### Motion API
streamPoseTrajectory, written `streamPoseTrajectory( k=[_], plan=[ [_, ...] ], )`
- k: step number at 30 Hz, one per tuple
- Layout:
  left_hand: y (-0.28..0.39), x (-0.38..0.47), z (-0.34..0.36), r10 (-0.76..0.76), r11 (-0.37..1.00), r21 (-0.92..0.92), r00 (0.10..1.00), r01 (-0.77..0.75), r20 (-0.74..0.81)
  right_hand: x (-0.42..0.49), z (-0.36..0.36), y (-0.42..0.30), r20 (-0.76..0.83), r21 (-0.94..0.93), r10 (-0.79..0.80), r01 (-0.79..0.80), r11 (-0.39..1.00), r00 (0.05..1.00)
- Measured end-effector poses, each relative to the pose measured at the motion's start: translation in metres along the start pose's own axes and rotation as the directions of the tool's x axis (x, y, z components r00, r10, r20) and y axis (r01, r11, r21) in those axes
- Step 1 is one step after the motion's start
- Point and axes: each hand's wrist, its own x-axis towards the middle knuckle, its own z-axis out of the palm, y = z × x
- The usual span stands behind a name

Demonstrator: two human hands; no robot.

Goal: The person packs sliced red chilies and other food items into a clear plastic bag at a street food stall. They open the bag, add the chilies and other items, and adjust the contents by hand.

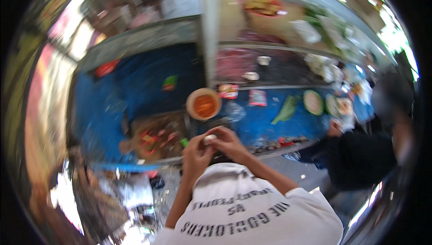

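Note:
My left hand (pixel 196 150) and my right hand (pixel 230 144) meet in front of my chest, with a small whitish item (pixel 209 139) pinched between their fingers. It may be a garlic clove or a piece of shell; blur hides its exact kind. Just beyond my hands stands a pale round bowl (pixel 191 104) holding an orange-red food. To the left of my hands lies a brown board (pixel 180 123) with red and pinkish pieces scattered on it. A bright green piece (pixel 184 142) is beside my left hand.
A blue-covered table (pixel 263 123) spans the front. On it are red packets (pixel 258 97), a green leaf (pixel 287 110) and a green-rimmed round item (pixel 313 102). Farther back, a red basin (pixel 261 3) holds yellowish food. At right, a person in dark clothes (pixel 361 160) reaches toward the table.

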Motion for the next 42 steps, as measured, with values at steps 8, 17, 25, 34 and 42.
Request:
streamPoseTrajectory(
  k=[8, 17, 25, 34, 42],
  plan=[
    [-0.026, 0.004, -0.050, 0.069, 0.998, -0.012, 0.991, -0.068, 0.118, 0.007, 0.039, 0.029, -0.076, 0.050, 0.025, -0.021, 0.999, 0.997],
    [-0.076, 0.021, -0.195, 0.091, 0.996, -0.047, 0.959, -0.081, 0.268, 0.070, 0.169, 0.083, -0.216, 0.062, -0.036, 0.050, 0.997, 0.976],
    [-0.122, 0.030, -0.285, 0.159, 0.986, -0.109, 0.907, -0.125, 0.390, 0.097, 0.251, 0.128, -0.343, 0.119, 0.008, 0.035, 0.992, 0.939],
    [-0.172, 0.024, -0.298, 0.156, 0.983, -0.164, 0.843, -0.082, 0.514, 0.094, 0.271, 0.171, -0.446, 0.273, 0.138, -0.013, 0.962, 0.884],
    [-0.182, 0.029, -0.318, 0.179, 0.980, -0.175, 0.826, -0.099, 0.534, 0.103, 0.279, 0.179, -0.424, 0.217, 0.130, -0.039, 0.975, 0.896]
  ],
)
